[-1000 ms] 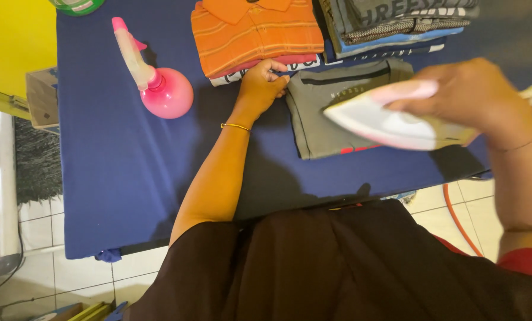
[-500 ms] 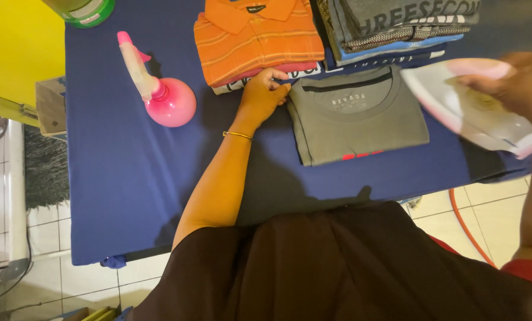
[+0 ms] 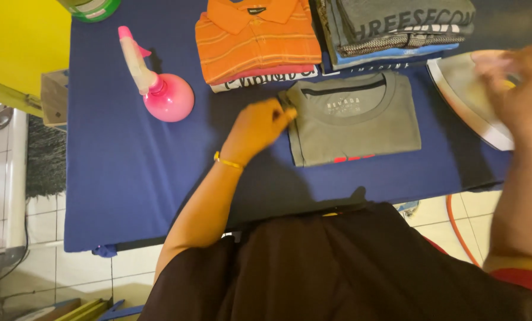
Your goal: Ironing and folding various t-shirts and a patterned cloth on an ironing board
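Head view: folded shirt and iron

Left hand (image 3: 257,128) pinches the corner of the grey shirt (image 3: 355,119), which lies folded on the blue surface (image 3: 129,172). Right hand (image 3: 524,89), blurred, has its grip closed on the iron (image 3: 468,101), just right of the shirt.

Matt cloth olive shirt (image 3: 355,119) on matt blue cover (image 3: 129,178) — glossy pink plastic bottle (image 3: 159,89).
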